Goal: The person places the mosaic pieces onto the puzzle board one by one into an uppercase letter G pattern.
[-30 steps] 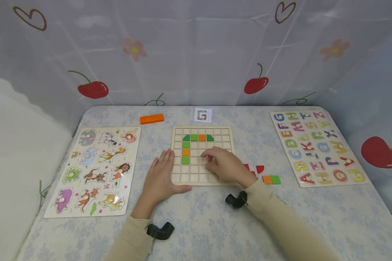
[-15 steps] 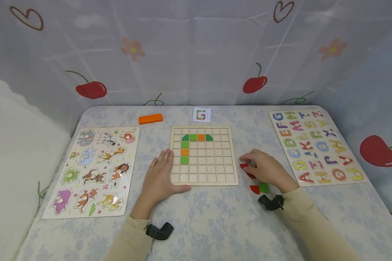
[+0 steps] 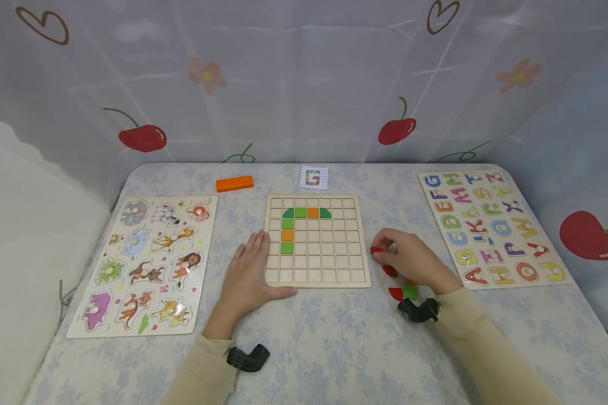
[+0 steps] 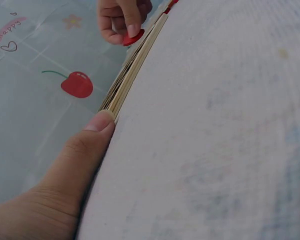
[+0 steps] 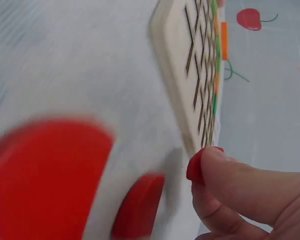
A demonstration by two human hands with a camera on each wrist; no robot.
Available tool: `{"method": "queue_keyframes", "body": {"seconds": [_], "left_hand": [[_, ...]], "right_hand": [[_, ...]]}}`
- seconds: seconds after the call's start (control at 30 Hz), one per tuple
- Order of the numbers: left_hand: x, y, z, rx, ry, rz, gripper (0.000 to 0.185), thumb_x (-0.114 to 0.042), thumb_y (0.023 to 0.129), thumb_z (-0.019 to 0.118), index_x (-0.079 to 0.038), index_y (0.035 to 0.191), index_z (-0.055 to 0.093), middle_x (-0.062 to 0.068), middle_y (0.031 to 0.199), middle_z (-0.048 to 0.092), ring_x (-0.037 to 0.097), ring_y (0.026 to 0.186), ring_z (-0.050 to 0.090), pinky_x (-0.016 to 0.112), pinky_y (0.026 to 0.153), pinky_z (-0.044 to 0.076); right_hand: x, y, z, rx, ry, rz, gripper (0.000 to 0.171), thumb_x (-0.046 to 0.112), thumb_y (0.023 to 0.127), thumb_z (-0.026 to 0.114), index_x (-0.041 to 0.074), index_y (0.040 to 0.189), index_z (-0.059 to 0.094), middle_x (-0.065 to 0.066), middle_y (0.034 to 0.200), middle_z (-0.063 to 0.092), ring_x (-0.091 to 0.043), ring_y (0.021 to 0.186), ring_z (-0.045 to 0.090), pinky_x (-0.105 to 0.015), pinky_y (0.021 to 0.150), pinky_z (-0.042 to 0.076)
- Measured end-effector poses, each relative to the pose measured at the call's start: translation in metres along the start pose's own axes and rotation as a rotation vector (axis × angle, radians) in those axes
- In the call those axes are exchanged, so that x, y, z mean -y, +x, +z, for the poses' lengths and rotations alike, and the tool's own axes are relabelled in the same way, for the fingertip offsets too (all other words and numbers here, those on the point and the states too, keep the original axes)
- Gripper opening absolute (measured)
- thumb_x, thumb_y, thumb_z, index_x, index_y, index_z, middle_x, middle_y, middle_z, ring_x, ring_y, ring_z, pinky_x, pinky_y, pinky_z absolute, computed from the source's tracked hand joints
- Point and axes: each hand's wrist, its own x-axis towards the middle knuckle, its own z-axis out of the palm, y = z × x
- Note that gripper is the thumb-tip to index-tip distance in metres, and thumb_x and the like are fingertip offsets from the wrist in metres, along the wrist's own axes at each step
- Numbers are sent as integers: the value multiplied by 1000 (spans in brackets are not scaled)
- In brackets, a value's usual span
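A wooden grid board (image 3: 314, 264) lies mid-table, with green and orange tiles (image 3: 287, 235) set down its left part and along an upper row, dark green rounded pieces at that row's ends. My left hand (image 3: 249, 275) lies flat with straight fingers at the board's left edge, thumb at the front edge. Just right of the board, my right hand (image 3: 410, 257) pinches a red tile (image 5: 196, 167) between thumb and finger, raised off the cloth in the right wrist view. Below that hand lie loose red pieces (image 3: 396, 293) and a green square (image 3: 410, 291).
A small card (image 3: 314, 178) with a coloured G pattern lies behind the board, an orange block (image 3: 235, 184) to its left. An animal puzzle (image 3: 144, 267) lies at the left, a letter puzzle (image 3: 494, 228) at the right. A printed curtain (image 3: 294, 84) hangs behind.
My right hand has moved from over the board to the loose pieces on the right and now pinches a red tile there. My left hand has stayed in place.
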Motion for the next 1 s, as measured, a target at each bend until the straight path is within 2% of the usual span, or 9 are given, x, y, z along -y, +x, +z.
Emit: {"method": "queue_keyframes", "body": {"seconds": [0.17, 0.37, 0.5, 0.67, 1.0], "left_hand": [[0, 1, -1, 0, 12, 1, 139, -89, 60, 65, -7, 159, 13, 8, 168, 10, 24, 156, 8, 47, 127, 10], [-1, 1, -2, 4, 10, -5, 138, -87, 60, 67, -6, 159, 14, 9, 168, 11, 24, 156, 9, 47, 127, 11], [-2, 1, -2, 13, 20, -11, 138, -88, 61, 66, -6, 159, 14, 9, 168, 10, 25, 156, 9, 47, 127, 10], [-2, 0, -2, 12, 27, -9, 138, -89, 61, 64, -6, 159, 15, 8, 168, 11, 24, 156, 9, 46, 127, 10], [-1, 0, -2, 9, 36, 5, 137, -90, 62, 63, -6, 159, 14, 8, 168, 11, 24, 156, 8, 47, 127, 9]], "right_hand": [[19, 14, 15, -18, 86, -31, 11, 20, 92, 72, 19, 100, 64, -2, 96, 64, -18, 68, 51, -29, 60, 46], [51, 25, 41, 25, 195, -69, 10, 22, 91, 73, 21, 98, 65, 1, 92, 63, -16, 56, 45, -28, 58, 44], [70, 32, 59, 37, 212, -99, 10, 23, 90, 74, 24, 95, 66, 4, 88, 63, -15, 65, 52, -28, 61, 46], [89, 39, 79, 29, 224, -168, 9, 21, 89, 75, 22, 94, 68, 7, 84, 64, -14, 78, 58, -28, 71, 49], [107, 46, 101, -25, 175, -221, 9, 22, 88, 77, 20, 94, 72, 11, 82, 66, -5, 75, 60, -26, 73, 51]]}}
